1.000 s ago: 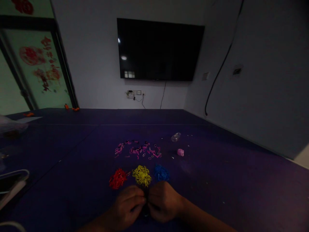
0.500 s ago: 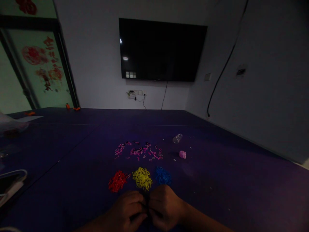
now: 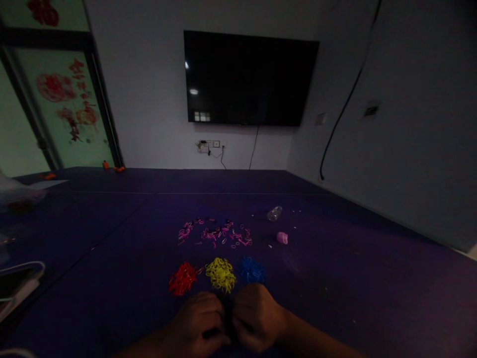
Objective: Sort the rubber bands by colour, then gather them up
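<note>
Small rubber bands lie sorted by colour in front of my hands: a red pile [image 3: 182, 279], a yellow pile [image 3: 221, 274] and a blue pile [image 3: 252, 270]. My left hand [image 3: 203, 322] is closed, thumb against curled fingers, just below the yellow pile. Close beside it, my right hand [image 3: 255, 318] is curled too, its knuckles just below the blue pile. A narrow dark gap separates the two hands. What their fingertips pinch, if anything, is too dark to make out. Farther off, pink and black rubber bands [image 3: 212, 233] are scattered loosely.
To the right of the scattered bands lie a pink crumpled piece [image 3: 282, 238] and a clear plastic item [image 3: 275, 214]. A white-edged device [image 3: 20, 288] sits at the left edge, below a plastic bag [image 3: 18, 196]. Beyond the purple surface [image 3: 335, 258], a television [image 3: 251, 79] hangs on the wall.
My hands have drawn slightly apart, the right one shifting a little to the right. Both stay curled. The piles of bands have not changed.
</note>
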A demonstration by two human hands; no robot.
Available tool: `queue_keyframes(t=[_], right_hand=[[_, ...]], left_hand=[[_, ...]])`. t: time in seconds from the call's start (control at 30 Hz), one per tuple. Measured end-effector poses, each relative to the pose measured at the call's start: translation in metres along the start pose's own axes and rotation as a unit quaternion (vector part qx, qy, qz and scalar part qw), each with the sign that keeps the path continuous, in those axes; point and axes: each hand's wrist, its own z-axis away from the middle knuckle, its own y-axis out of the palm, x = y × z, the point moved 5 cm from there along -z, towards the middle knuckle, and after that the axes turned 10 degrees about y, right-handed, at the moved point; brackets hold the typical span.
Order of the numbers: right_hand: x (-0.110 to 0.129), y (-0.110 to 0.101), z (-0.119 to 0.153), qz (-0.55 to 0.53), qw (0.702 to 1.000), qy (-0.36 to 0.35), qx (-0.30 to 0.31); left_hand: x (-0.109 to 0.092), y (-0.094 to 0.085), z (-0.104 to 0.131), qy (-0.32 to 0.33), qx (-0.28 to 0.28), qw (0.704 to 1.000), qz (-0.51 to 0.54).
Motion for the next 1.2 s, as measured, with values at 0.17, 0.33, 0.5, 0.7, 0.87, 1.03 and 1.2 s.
queue_keyframes(t=[0.17, 0.33, 0.5, 0.7, 0.87, 1.03, 1.2], right_hand=[[0.003, -0.003, -0.003, 0.005, 1.000, -0.017, -0.011], [0.005, -0.008, -0.005, 0.007, 0.999, -0.022, -0.041], [0.002, -0.016, -0.004, 0.016, 0.997, 0.000, -0.081], [-0.041, -0.034, 0.008, -0.002, 0.959, 0.194, -0.208], [-0.096, -0.043, 0.022, 0.015, 0.879, 0.377, -0.292], [-0.135, -0.043, 0.033, -0.018, 0.830, 0.463, -0.311], [-0.143, -0.040, 0.038, -0.043, 0.818, 0.483, -0.310]], left_hand=[[0.000, -0.002, -0.001, 0.011, -0.020, 1.000, -0.006], [0.000, -0.004, -0.001, 0.012, -0.036, 0.999, -0.018], [-0.001, -0.005, 0.000, 0.017, -0.047, 0.998, -0.036], [-0.003, -0.011, 0.001, 0.035, -0.080, 0.994, -0.060], [-0.002, -0.027, 0.001, 0.023, -0.127, 0.987, -0.097], [0.002, -0.047, 0.001, -0.016, -0.190, 0.972, -0.139], [0.007, -0.053, 0.002, -0.058, -0.211, 0.962, -0.162]])
